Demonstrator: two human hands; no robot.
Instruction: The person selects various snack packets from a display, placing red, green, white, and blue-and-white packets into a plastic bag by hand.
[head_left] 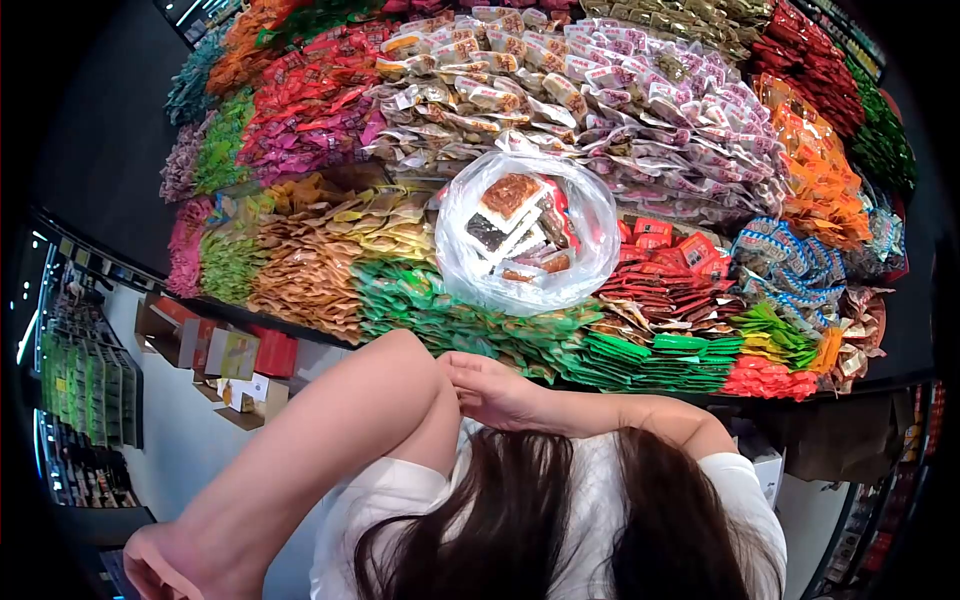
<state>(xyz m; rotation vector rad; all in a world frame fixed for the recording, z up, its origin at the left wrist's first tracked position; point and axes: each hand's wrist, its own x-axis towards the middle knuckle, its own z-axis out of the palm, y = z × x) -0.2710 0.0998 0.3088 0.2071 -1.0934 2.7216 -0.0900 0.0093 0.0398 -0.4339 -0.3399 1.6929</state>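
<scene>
My right hand [488, 390] reaches across my body, its fingers bent against my left arm [340, 420] near the elbow. My left arm is folded, its elbow raised and its forearm running down to the lower left. There my left hand [160, 565] hangs with curled fingers, partly hidden; whether anything is inside cannot be seen. Beyond my hands, an open clear plastic bag [460, 265] rests on heaped snack packets. Inside it lie several packets, among them a reddish-brown one [510, 194] and a black-and-white one [487, 233]. Neither hand touches the bag.
A wide display is piled with small packets sorted by colour: green [480, 325], red [665, 265], orange [815, 165], brown [305, 260] and pale purple-printed [650, 100]. Cardboard boxes [240, 360] stand on the floor at left. Stocked shelves [85, 370] line the far left.
</scene>
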